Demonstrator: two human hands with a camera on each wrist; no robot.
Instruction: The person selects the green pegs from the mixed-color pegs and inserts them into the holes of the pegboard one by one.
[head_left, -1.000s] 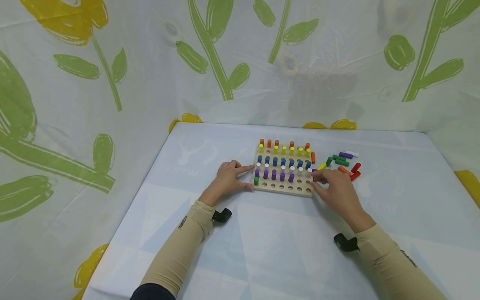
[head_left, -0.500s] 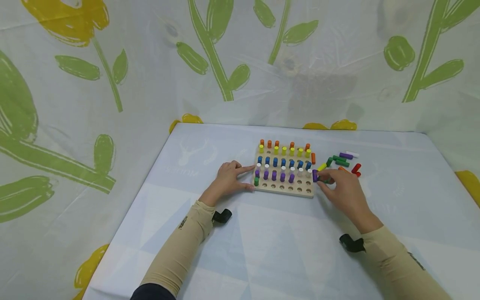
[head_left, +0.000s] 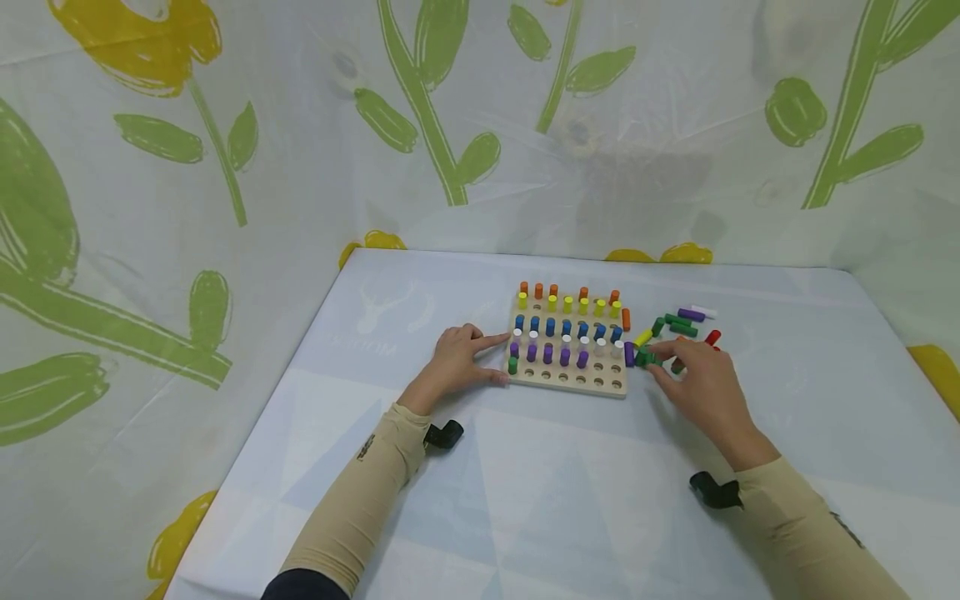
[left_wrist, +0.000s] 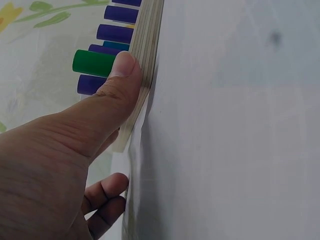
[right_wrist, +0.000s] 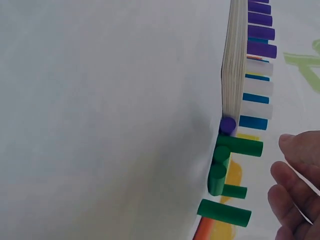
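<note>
The wooden pegboard [head_left: 555, 387] carries rows of orange, yellow, blue, white and purple pegs, with one green peg [left_wrist: 92, 62] at its front left corner. My left hand [head_left: 456, 360] rests against the board's left side, thumb at the front corner and index finger stretched along the edge. Right of the board, my right hand [head_left: 701, 383] is over a few loose green pegs [head_left: 645, 357]. In the right wrist view its thumb and fingers are apart, with nothing between them. Beside the board's right edge lies a loose purple peg [right_wrist: 228, 124].
More loose pegs lie to the right: green [head_left: 682, 330], yellow [head_left: 642, 337], purple [head_left: 691, 315], white [head_left: 707, 312] and red [head_left: 712, 337]. An orange peg [head_left: 626, 319] lies along the board's right side. A pale patterned cloth [head_left: 450, 500] covers the table.
My right hand has moved right, away from the board's edge. The purple peg it was at now lies there released, and green pegs show by its fingertips. The left hand stays put.
</note>
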